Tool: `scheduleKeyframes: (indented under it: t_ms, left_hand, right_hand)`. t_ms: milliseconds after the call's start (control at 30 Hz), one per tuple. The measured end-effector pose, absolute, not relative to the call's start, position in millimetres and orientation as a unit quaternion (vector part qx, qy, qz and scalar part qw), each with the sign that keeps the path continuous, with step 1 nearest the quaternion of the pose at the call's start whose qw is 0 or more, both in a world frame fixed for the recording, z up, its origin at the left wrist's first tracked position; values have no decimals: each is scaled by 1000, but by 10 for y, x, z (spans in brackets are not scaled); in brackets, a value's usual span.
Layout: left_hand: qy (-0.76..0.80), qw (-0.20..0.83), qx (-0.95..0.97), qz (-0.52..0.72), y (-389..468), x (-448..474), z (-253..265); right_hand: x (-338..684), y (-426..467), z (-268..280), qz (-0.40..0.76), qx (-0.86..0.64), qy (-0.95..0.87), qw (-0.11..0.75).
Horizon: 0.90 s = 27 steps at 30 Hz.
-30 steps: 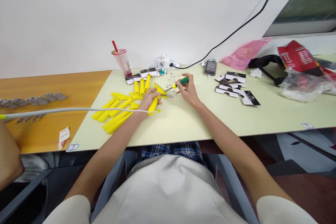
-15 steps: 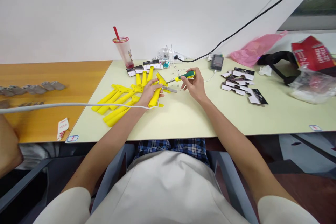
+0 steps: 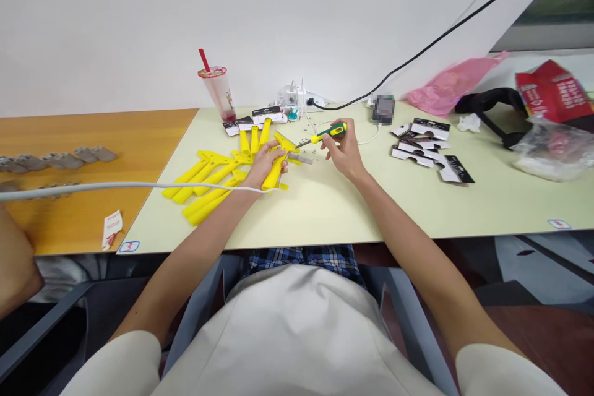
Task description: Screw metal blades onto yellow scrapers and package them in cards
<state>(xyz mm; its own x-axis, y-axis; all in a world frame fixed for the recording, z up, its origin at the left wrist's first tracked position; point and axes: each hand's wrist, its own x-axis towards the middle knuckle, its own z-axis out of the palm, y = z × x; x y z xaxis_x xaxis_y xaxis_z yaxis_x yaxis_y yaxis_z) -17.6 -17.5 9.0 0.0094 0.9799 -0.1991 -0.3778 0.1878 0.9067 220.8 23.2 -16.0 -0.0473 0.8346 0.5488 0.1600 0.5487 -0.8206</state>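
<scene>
The head-worn camera looks forward and down over the person's plain white fabric shirt (image 3: 301, 334), very near below. The bare left hand (image 3: 265, 167) and bare right hand (image 3: 345, 151) appear at middle distance, above the pale green flat tabletop (image 3: 325, 216); a brown wood-toned tabletop (image 3: 148, 142) enters at left, and a smooth white wall (image 3: 139, 31) closes the far side.

What looks like a small assembly workshop, number label (image 3: 129, 247) on a pale tabletop (image 3: 343, 210), many alike yellow tool handles (image 3: 204, 210), a screwdriver (image 3: 335, 130), printed packaging cards (image 3: 457, 169), grey parts (image 3: 65, 161) lined up on the adjoining wooden table (image 3: 153, 136)
</scene>
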Motion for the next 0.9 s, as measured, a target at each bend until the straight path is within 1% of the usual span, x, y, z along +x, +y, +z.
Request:
scheduleKeyframes:
  t_ms: [167,333,600,900]
  left_hand:
    - [451,615,333,554,-110,-192,18]
    - [452,623,334,544,-164,-177,78]
    - [446,633,338,535,-224,-164,158]
    - [445,638,328,537,-237,-170,140]
  right_hand:
    - [2220,244,-142,293,-352,-674,580]
    - [2214,249,-104,288,-340,-673,591]
    - [2235,323,-153,266,-381,-649,603]
    - [2173,286,-197,315,-327,-684,571]
